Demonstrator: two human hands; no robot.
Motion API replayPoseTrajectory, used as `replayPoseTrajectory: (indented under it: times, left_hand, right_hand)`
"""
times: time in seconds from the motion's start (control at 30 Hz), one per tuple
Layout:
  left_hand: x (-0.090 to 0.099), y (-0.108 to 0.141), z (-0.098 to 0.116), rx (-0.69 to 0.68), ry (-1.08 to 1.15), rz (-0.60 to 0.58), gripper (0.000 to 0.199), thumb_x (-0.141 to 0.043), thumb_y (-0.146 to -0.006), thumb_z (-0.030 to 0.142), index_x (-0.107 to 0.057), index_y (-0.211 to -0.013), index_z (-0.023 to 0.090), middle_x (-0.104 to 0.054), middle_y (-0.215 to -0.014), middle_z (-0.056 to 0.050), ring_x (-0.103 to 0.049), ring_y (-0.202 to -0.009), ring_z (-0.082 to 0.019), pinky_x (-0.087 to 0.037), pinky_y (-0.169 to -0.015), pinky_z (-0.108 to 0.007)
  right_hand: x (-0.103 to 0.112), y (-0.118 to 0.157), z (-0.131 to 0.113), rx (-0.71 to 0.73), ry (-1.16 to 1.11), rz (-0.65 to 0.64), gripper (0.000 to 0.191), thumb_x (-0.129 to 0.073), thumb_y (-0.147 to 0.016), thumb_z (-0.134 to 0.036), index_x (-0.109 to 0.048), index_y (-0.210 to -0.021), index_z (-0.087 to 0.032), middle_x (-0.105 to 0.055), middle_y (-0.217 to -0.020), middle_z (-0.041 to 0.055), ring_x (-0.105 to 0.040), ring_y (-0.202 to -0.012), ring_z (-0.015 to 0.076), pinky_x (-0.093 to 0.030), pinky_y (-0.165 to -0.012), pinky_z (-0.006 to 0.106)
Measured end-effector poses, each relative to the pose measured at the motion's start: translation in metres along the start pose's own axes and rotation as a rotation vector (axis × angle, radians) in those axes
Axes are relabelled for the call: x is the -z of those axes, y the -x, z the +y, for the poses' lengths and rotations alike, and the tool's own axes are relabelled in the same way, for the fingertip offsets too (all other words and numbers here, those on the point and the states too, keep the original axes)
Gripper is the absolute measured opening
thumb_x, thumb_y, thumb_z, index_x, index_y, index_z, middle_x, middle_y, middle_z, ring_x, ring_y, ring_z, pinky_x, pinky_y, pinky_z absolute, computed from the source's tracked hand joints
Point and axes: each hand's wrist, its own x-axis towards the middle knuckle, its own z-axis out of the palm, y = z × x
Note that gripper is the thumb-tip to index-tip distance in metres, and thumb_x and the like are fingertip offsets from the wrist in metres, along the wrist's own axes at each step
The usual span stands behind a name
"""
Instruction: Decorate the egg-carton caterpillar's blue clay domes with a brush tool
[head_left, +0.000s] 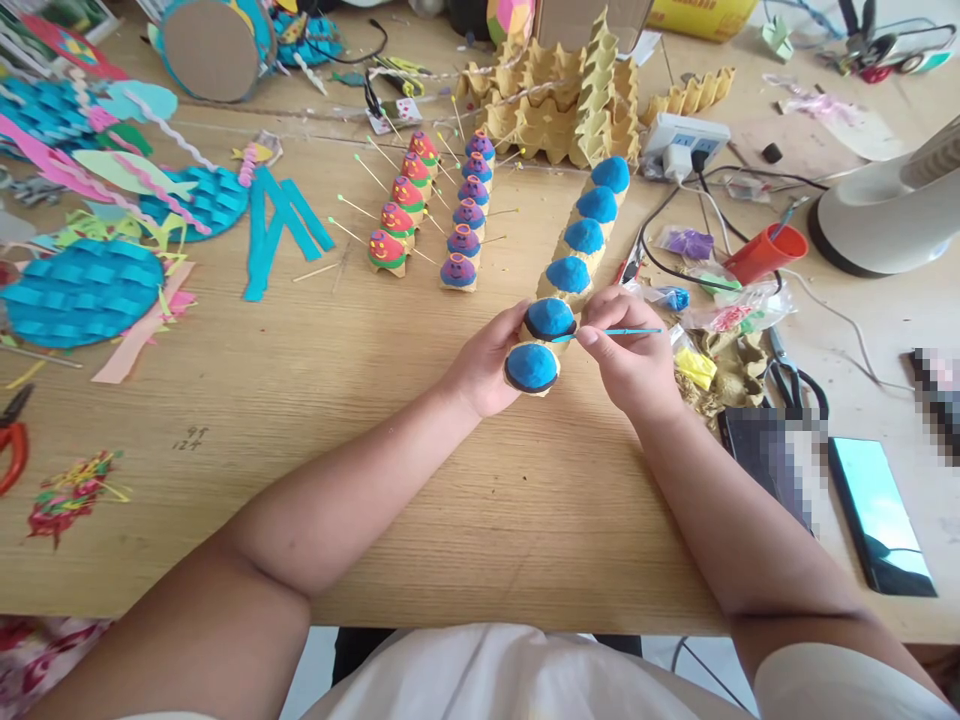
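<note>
A strip of egg carton (568,301) with several bumps topped in blue clay slants away from me. My left hand (491,362) grips its near end from the left side. Dark bands edge the two nearest bumps; the farther ones show none. Between the thumb and fingers of my right hand (632,350) is a thin blue stick tool (634,331), its tip at the dark band of the second bump. Left of the strip stand two finished-looking egg-carton caterpillars, a red and green one (397,218) and a purple and blue one (469,213), both with pins stuck in.
Egg cartons (536,95) lie at the back, near a power strip (686,140). To the right are a red cup (769,252), clay packets (695,367), scissors (795,380) and a phone (879,515). Woven blue paper pieces (82,290) and pliers (11,440) lie left.
</note>
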Motion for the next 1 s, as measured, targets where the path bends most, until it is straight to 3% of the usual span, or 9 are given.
replayPoseTrajectory:
  times: [0.13,0.23,0.33,0.47,0.53,0.6,0.7,0.8,1.0]
  left_hand:
    - [0.0,-0.001,0.0,0.016,-0.005,-0.008,0.03,-0.07,-0.102,0.046,-0.069,-0.088,0.02,-0.069,-0.072,0.003,-0.062,-0.054,-0.011,-0.047,-0.048,-0.021]
    - [-0.003,0.0,0.002,0.03,0.002,0.012,0.029,-0.07,-0.102,0.044,-0.07,-0.087,0.019,-0.069,-0.071,0.002,-0.062,-0.055,-0.01,-0.045,-0.05,-0.02]
    - [-0.006,-0.001,0.002,0.009,0.02,0.064,0.027,-0.069,-0.103,0.041,-0.071,-0.088,0.019,-0.071,-0.075,0.001,-0.065,-0.062,-0.01,-0.048,-0.057,-0.02]
    - [-0.007,-0.001,0.0,-0.014,0.03,0.122,0.027,-0.07,-0.103,0.041,-0.072,-0.087,0.019,-0.072,-0.078,0.001,-0.068,-0.07,-0.012,-0.052,-0.064,-0.022]
    - [-0.008,-0.001,0.0,-0.021,0.02,0.133,0.027,-0.069,-0.104,0.041,-0.072,-0.088,0.019,-0.072,-0.079,0.001,-0.067,-0.07,-0.012,-0.051,-0.064,-0.022]
    - [-0.009,0.0,0.001,-0.036,0.013,0.145,0.028,-0.065,-0.107,0.039,-0.072,-0.089,0.019,-0.073,-0.079,0.001,-0.066,-0.07,-0.012,-0.05,-0.064,-0.022]
    - [-0.012,0.001,0.003,-0.039,0.011,0.162,0.033,-0.059,-0.11,0.035,-0.07,-0.085,0.017,-0.072,-0.076,0.001,-0.064,-0.069,-0.011,-0.051,-0.066,-0.022]
    - [-0.015,0.002,0.005,-0.031,0.015,0.152,0.037,-0.059,-0.11,0.036,-0.07,-0.081,0.017,-0.07,-0.071,0.002,-0.064,-0.068,-0.012,-0.054,-0.069,-0.023]
    - [-0.011,0.0,0.002,-0.045,0.004,0.148,0.032,-0.071,-0.104,0.043,-0.075,-0.084,0.018,-0.076,-0.078,0.001,-0.069,-0.072,-0.012,-0.056,-0.071,-0.025]
  right_hand:
    - [0.0,-0.003,-0.003,-0.17,-0.205,0.023,0.047,-0.085,-0.086,-0.065,-0.06,-0.075,-0.026,-0.057,-0.08,0.0001,-0.054,-0.079,0.0181,-0.048,-0.075,0.034]
    - [0.002,-0.006,-0.004,-0.261,-0.272,0.033,0.041,-0.073,-0.09,-0.066,-0.063,-0.082,-0.027,-0.059,-0.08,0.0014,-0.056,-0.077,0.0192,-0.05,-0.072,0.035]
    - [0.005,-0.007,-0.004,-0.256,-0.221,0.104,0.031,-0.065,-0.089,-0.058,-0.068,-0.087,-0.027,-0.064,-0.085,0.0039,-0.059,-0.08,0.0205,-0.052,-0.073,0.036]
    - [0.004,-0.006,-0.001,-0.213,-0.106,0.228,0.012,-0.066,-0.08,-0.033,-0.069,-0.072,-0.024,-0.064,-0.079,0.0046,-0.056,-0.072,0.0171,-0.043,-0.065,0.032]
    - [0.003,-0.005,0.001,-0.285,-0.096,0.21,0.005,-0.067,-0.073,-0.023,-0.069,-0.068,-0.023,-0.058,-0.068,0.0014,-0.048,-0.062,0.0135,-0.032,-0.058,0.03]
    - [0.001,-0.003,0.001,-0.38,-0.12,0.125,0.002,-0.07,-0.072,-0.022,-0.072,-0.071,-0.022,-0.052,-0.059,-0.0019,-0.041,-0.056,0.0117,-0.024,-0.055,0.029]
    - [-0.002,-0.001,-0.001,-0.442,-0.154,-0.012,0.022,-0.081,-0.079,-0.042,-0.075,-0.075,-0.021,-0.051,-0.055,-0.0033,-0.041,-0.055,0.0113,-0.022,-0.054,0.028]
    - [-0.006,0.001,-0.004,-0.468,-0.209,-0.055,0.049,-0.093,-0.074,-0.064,-0.073,-0.074,-0.02,-0.05,-0.056,-0.0046,-0.039,-0.055,0.0093,-0.022,-0.053,0.027]
    - [-0.014,0.003,-0.005,-0.59,-0.351,-0.047,0.058,-0.105,-0.06,-0.063,-0.069,-0.074,-0.019,-0.053,-0.059,-0.0059,-0.038,-0.055,0.0071,-0.022,-0.053,0.025]
